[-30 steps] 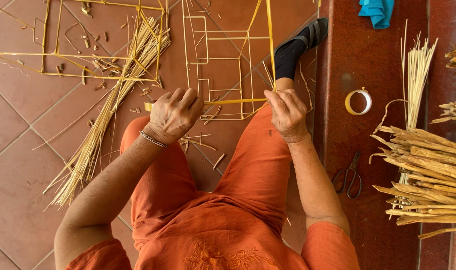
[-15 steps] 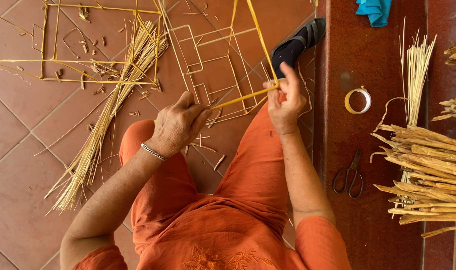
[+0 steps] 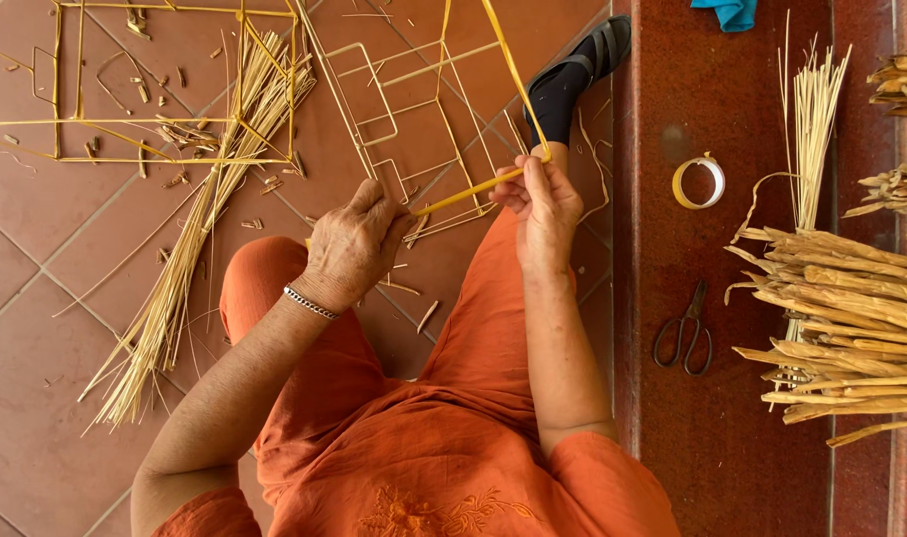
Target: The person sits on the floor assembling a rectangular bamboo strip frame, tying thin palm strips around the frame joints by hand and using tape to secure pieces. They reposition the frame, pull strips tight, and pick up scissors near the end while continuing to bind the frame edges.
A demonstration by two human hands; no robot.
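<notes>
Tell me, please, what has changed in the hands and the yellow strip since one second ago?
Both hands rose off the knees: the left hand and right hand now pinch the yellow strip stretched between them, its long end bending up from the right hand. The tape roll, scissors and straw bundle on the floor did not move.

We're looking at a terracotta tile floor (image 3: pixel 36 229) with a long bundle of pale straw (image 3: pixel 190 239) lying across it, partly over a flat frame of thin yellow sticks (image 3: pixel 81 124), with little offcuts scattered around. Over on the dark red ledge (image 3: pixel 732 438) we're seeing a roll of tape (image 3: pixel 698 182), black scissors (image 3: pixel 684 333), a pile of dried stalks (image 3: pixel 851 328) and a blue cloth (image 3: pixel 729 12) poking in at the top.
</notes>
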